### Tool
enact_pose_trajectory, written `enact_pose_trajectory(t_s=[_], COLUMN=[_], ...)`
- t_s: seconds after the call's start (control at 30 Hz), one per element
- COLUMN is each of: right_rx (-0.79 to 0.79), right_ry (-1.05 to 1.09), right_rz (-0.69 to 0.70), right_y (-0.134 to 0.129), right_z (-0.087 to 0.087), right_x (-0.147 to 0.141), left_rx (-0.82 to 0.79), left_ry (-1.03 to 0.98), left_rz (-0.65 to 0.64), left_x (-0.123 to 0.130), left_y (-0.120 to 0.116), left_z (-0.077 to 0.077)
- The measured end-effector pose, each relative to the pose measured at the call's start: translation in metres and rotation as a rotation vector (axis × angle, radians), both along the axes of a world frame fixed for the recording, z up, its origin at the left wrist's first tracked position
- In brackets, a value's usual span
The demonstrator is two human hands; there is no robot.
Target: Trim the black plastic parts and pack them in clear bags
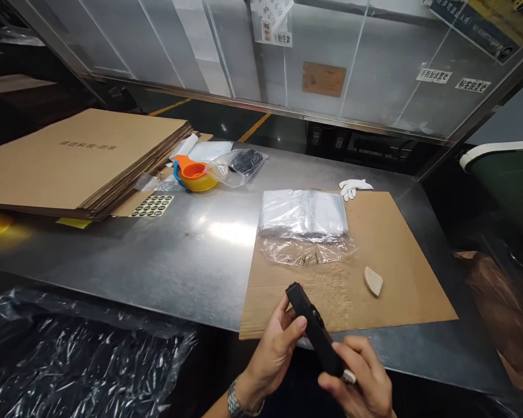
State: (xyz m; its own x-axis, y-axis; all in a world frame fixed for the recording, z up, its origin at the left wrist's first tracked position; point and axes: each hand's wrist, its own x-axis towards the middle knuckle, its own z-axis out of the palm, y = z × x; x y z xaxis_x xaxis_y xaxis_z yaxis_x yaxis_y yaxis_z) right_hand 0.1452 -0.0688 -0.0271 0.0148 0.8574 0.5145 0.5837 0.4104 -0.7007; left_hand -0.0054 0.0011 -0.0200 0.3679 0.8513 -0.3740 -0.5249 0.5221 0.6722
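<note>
A long black, box-like object (316, 331) is held between both hands at the table's front edge, tilted with its far end up and to the left. My left hand (274, 348) grips its upper part, thumb across the side. Around its lower end close the fingers of my right hand (361, 371), next to a small pale metallic tip (348, 376). The object's exact kind does not show. Beyond the hands lies a brown cardboard sheet (401, 249), bearing a clear plastic packet of bags (303, 212) and a small beige wedge-shaped piece (373, 282).
Flat cartons (82, 157) are stacked at the left. Nearby sit orange and yellow cups (198, 177), a bagged black item (246, 161) and a sheet of round stickers (152, 206). A white glove (354, 187) rests at the back. Black plastic sheeting (82, 360) fills the lower left.
</note>
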Motion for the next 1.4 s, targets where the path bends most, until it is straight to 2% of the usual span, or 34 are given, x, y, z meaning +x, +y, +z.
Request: enact_pose_trajectory(t_s=[0.07, 0.13, 0.23, 0.4, 0.67, 0.8, 1.03, 1.2, 1.4], right_rx=[-0.119, -0.257, -0.346, -0.337, -0.340, -0.312, -0.374, -0.458, -0.434], right_ry=[0.068, 0.084, -0.042, -0.305, -0.424, -0.442, -0.458, -0.332, -0.254], right_rz=[0.043, 0.028, -0.052, -0.047, -0.035, -0.054, -0.043, -0.105, -0.057], right_y=[0.000, 0.003, 0.008, 0.013, 0.012, 0.011, 0.009, 0.015, 0.015], right_z=[0.004, 0.011, 0.025, 0.032, 0.026, 0.029, 0.025, 0.020, 0.030], right_x=[-0.001, 0.002, 0.003, 0.000, 0.001, 0.002, 0.003, 0.007, 0.008], left_rx=[0.023, 0.069, 0.100, 0.085, 0.102, 0.104, 0.142, 0.164, 0.158], left_ry=[0.034, 0.072, 0.140, 0.168, 0.220, 0.230, 0.255, 0.234, 0.167], left_rz=[-0.012, -0.045, -0.086, -0.080, -0.085, -0.108, -0.121, -0.121, -0.132], left_x=[-0.001, -0.003, -0.006, -0.006, -0.007, -0.007, -0.007, -0.006, -0.004], left_y=[-0.004, -0.006, -0.010, -0.014, -0.017, -0.018, -0.020, -0.020, -0.022], left_z=[0.001, 0.001, 0.000, -0.004, -0.006, -0.006, -0.003, -0.002, -0.004])
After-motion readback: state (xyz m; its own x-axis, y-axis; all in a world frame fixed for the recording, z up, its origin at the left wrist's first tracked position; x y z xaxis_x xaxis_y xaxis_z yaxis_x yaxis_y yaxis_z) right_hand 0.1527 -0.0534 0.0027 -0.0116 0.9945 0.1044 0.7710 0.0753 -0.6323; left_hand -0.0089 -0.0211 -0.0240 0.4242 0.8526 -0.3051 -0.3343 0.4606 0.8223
